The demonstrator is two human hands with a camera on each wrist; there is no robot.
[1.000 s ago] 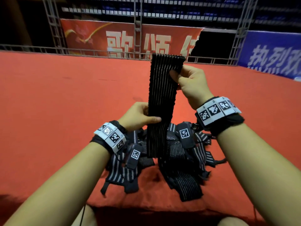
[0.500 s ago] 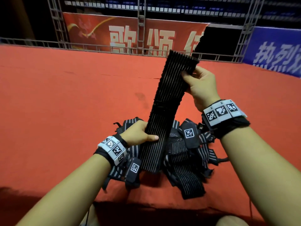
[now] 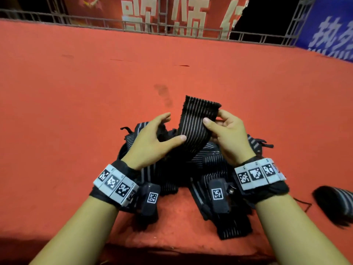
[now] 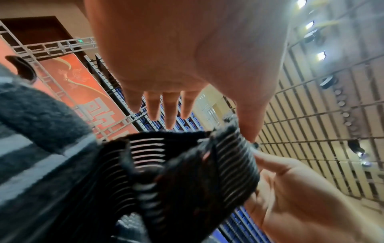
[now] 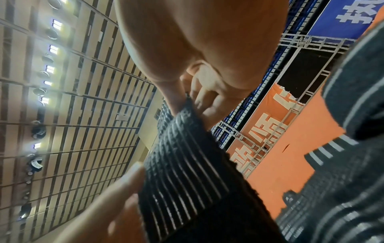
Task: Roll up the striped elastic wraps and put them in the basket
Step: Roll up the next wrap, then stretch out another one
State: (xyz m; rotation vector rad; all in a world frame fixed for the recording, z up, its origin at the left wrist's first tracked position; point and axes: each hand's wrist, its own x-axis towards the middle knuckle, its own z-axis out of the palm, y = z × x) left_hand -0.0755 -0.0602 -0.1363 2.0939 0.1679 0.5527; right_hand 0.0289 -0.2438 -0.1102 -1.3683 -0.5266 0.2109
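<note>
A black elastic wrap with thin white stripes (image 3: 196, 121) stands up from a pile of similar wraps (image 3: 210, 165) on the red carpet. My right hand (image 3: 213, 116) pinches its upper end between thumb and fingers; the right wrist view shows that pinch (image 5: 187, 102) on the wrap (image 5: 182, 164). My left hand (image 3: 174, 127) is just to the left, thumb tip resting on the wrap's front. In the left wrist view the left hand (image 4: 207, 129) has straight fingers clear of the wrap (image 4: 207, 172), with only the thumb touching. No basket is in view.
A rolled striped wrap (image 3: 336, 205) lies on the carpet at the right edge. The red carpet (image 3: 76, 111) stretches ahead to a metal railing (image 3: 172, 29) with red and blue banners behind. The carpeted surface drops off at its near edge, just below the pile.
The wrap was stretched tall between the hands; now it is lowered and short. My right hand came down, and my left hand moved up close to it and loosened its hold.
</note>
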